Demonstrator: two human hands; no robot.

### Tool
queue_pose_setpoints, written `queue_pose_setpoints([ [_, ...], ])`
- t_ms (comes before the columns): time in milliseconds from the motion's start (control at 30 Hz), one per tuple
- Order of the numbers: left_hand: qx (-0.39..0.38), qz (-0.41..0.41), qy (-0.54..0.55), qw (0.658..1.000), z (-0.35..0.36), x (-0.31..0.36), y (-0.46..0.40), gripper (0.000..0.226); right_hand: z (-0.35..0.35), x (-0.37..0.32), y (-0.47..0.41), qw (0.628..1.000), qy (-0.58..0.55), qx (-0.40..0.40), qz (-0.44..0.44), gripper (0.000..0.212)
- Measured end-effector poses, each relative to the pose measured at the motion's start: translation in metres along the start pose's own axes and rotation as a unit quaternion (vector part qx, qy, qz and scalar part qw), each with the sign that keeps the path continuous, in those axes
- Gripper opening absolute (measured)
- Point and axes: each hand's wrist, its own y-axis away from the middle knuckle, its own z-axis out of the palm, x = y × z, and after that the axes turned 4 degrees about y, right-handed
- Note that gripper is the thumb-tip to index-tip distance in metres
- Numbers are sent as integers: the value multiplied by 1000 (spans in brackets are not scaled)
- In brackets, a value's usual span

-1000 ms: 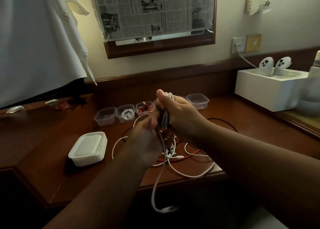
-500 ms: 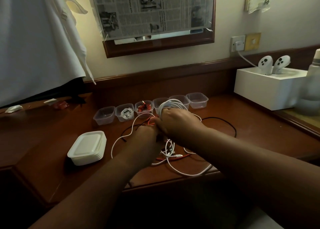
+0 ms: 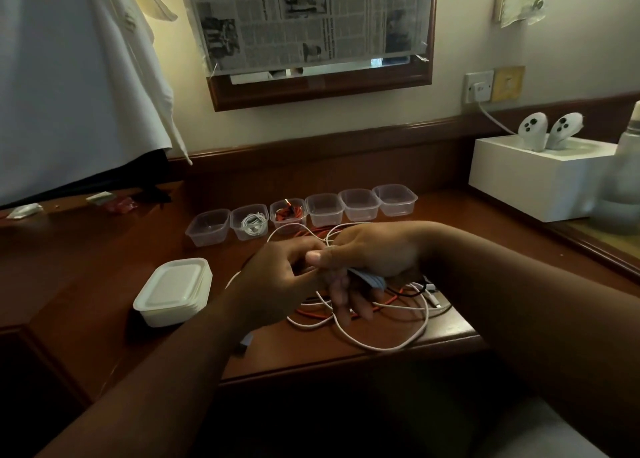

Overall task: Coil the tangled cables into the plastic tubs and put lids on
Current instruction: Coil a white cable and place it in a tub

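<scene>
L hand (image 3: 277, 277) & R hand (image 3: 367, 257) meet over the loose tangle of white, red & black cables (image 3: 377, 315) on the brown wooden desk (image 3: 86, 302), both pinching a thin white cable (image 3: 298, 228) w/ coils round R fingers. Stack of white plastic lids (image 3: 173, 289) sits left. Behind: row of six clear plastic tubs (image 3: 301, 212), 2nd from left w/ white cable, 3rd w/ red.

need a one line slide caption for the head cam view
Both hands, left hand and right hand, wind a white cable over the desk; two of six tubs hold cables.

A bedroom or hotel room seems to be showing here. A built-in wooden worktop (image 3: 86, 295) is running beneath a newspaper-covered mirror (image 3: 311, 25), and a garment (image 3: 69, 77) is hanging nearby.
</scene>
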Motion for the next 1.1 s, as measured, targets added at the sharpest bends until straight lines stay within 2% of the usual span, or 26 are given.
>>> queue_pose_setpoints([
  [100,49,24,4,999,2,1,2,25,3,-1,-1,997,-19,77,-7,49],
  [167,85,15,22,996,4,0,1,38,3,1,-6,985,-41,166,-22,47],
  [233,113,12,48,992,5,-3,1,44,3,5,-11,972,-106,205,-43,43],
  [400,169,9,118,978,6,-13,2,46,9,10,-12,936,-310,135,-100,25],
  [433,174,11,119,977,6,-14,2,41,10,11,-11,923,-346,125,-111,27],
  [533,184,5,141,973,7,-13,2,24,7,19,-10,886,-422,108,-161,50],
  [567,193,-2,145,971,8,-15,1,26,7,19,-11,883,-422,112,-172,52],
  [633,202,-13,128,971,8,-18,-2,29,9,20,-13,885,-401,143,-188,42],
  [700,196,-20,69,978,7,-21,-8,30,11,19,-17,870,-413,192,-187,31],
  [800,192,-14,-15,981,5,-21,-16,39,14,18,-20,854,-411,260,-184,31],
  [867,204,-5,-55,977,7,-21,-20,49,17,17,-23,859,-352,322,-185,30],
  [1000,211,-11,-58,976,13,-17,-34,58,15,13,-28,857,-196,432,-203,18],
  [1100,199,0,-74,977,15,-15,-44,60,-1,10,-32,851,-122,485,-160,14],
])
